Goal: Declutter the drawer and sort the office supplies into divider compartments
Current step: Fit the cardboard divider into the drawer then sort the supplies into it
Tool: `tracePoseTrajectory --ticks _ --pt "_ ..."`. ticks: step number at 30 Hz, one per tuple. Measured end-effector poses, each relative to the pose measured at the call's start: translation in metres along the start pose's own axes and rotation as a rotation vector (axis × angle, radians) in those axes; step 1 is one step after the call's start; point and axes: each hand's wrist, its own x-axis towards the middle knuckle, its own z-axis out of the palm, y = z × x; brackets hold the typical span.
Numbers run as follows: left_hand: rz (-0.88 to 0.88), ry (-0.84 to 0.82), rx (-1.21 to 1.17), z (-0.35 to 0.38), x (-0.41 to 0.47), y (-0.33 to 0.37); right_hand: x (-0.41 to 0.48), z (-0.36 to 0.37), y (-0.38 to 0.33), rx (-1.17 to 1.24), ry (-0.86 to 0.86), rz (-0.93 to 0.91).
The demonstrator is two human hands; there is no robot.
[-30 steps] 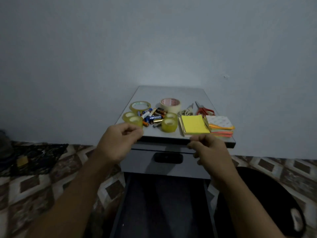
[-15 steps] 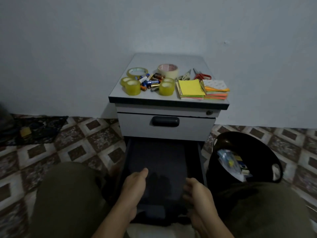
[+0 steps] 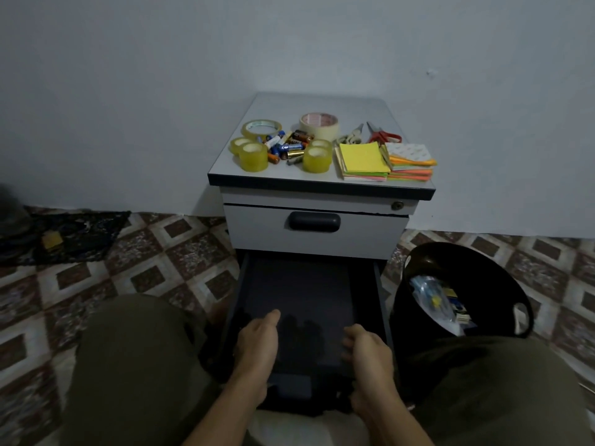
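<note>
Both hands, left (image 3: pixel 257 342) and right (image 3: pixel 367 350), rest apart, fingers loosely curled and holding nothing, inside the open lower drawer (image 3: pixel 299 294) of the cabinet (image 3: pixel 315 235). Tape rolls (image 3: pixel 254 157), batteries (image 3: pixel 285 144), scissors (image 3: pixel 383 135) and sticky notes (image 3: pixel 363 157) crowd the cabinet top. A black bin (image 3: pixel 418 284) stands just right of the drawer.

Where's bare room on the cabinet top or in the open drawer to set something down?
The back strip of the cabinet top, behind the masking tape roll and scissors, is bare. The front is crowded: tape rolls, batteries, sticky notes. The open drawer looks empty ahead of the left hand and right hand.
</note>
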Motion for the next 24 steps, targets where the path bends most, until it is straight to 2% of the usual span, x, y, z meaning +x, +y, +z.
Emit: tracePoseTrajectory --ticks 7,14,18,21,24 --pt "0.186 -0.045 0.001 0.01 0.014 0.023 0.015 0.02 -0.024 -0.069 -0.053 -0.181" --pt "0.357 -0.055 0.04 0.019 0.052 0.052 0.052 0.042 -0.054 -0.031 -0.089 -0.304" --pt "0.276 0.041 0.14 0.015 0.065 0.05 0.068 0.042 -0.051 -0.067 -0.035 -0.282" --pt "0.162 -0.048 0.177 0.015 0.069 0.039 0.072 0.04 -0.04 -0.139 -0.01 -0.21" --pt "0.159 -0.123 0.017 0.019 0.073 0.032 0.069 0.039 -0.036 -0.132 -0.031 -0.186"
